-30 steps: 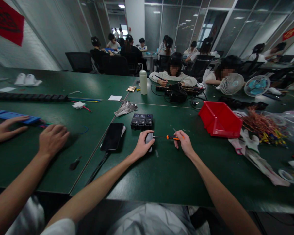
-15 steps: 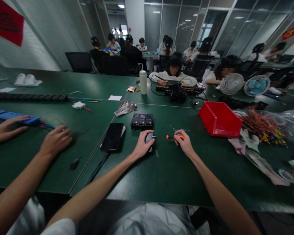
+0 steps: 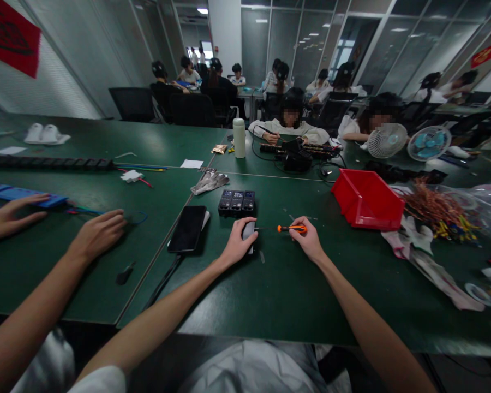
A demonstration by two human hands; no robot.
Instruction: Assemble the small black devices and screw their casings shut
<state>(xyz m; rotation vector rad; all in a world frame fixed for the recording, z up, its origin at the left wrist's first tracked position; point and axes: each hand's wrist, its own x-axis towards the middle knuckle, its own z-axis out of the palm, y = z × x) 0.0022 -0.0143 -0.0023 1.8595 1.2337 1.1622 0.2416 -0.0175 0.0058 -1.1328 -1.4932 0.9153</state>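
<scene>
Beneath your grip spread a glossy green tabletop [image 3: 286, 305], a seam crossing it beyond and another running to the left. Well past your grip stood black office chairs [image 3: 193, 111], backed by a white pillar [image 3: 225, 33] and framed glass panels [image 3: 256, 38] catching light. Far left, a red banner [image 3: 12, 38] hung by a pale ribbed surface [image 3: 61, 82]; far right, a smaller red sign [image 3: 483, 56].

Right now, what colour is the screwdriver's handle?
The screwdriver handle is orange and black, clearest in the head view.
</scene>
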